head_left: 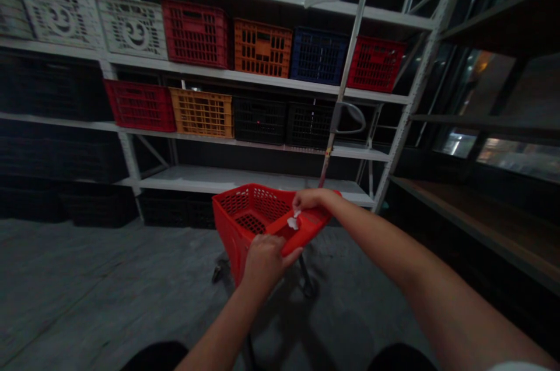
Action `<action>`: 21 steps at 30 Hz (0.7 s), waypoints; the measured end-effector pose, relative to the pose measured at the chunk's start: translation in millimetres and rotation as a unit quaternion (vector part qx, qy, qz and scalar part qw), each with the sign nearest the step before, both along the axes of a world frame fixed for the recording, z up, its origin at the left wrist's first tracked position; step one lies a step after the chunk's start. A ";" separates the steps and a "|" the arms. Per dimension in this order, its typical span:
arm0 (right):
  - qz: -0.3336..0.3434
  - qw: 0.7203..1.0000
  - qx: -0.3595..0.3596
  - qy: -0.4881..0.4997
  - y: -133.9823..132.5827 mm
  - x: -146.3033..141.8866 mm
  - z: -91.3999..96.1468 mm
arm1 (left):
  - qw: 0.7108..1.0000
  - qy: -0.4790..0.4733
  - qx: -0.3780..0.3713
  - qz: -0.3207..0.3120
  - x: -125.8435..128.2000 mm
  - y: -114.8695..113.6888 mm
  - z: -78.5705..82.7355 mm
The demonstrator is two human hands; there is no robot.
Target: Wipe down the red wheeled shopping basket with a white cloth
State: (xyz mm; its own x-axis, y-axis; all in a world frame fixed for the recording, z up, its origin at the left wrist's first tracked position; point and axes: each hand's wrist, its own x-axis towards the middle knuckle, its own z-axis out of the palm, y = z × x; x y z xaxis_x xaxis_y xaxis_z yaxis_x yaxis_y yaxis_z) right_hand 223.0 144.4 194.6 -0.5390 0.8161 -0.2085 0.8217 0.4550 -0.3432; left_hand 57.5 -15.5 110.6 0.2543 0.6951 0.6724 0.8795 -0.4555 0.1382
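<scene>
A red plastic shopping cart [235, 238] on wheels stands in front of me, its perforated basket facing the shelves. My left hand [265, 257] is closed over the near left edge of the cart, thumb along the rim. At the cart's tray, my right hand [307, 199] pinches a crumpled white piece [293, 222] that looks like paper or tissue. That white piece hangs just below my fingertips, over the red tray. A pole [350, 73] with a pale flag at its top rises behind my right hand, seemingly from the cart.
Behind the cart, a white metal rack [245, 75] holds several plastic crates, among them an orange crate [262, 47] and a yellow crate [202, 113]. Wooden shelves [481, 225] run along the right side. Grey floor [87, 289] lies to the left.
</scene>
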 end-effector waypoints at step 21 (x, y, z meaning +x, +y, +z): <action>-0.106 0.971 0.203 0.069 -29.1 82.3 -11.7 | 0.999 -0.009 -0.043 0.004 -18.8 0.7 6.0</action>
State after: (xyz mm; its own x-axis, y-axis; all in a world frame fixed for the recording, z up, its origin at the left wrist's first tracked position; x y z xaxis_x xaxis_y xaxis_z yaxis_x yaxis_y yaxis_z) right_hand 305.3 115.4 182.8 -0.3493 0.9118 0.2159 0.8708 0.4010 -0.2846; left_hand 38.8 -14.8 116.6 0.2374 0.7524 0.6145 0.8797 -0.4348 0.1925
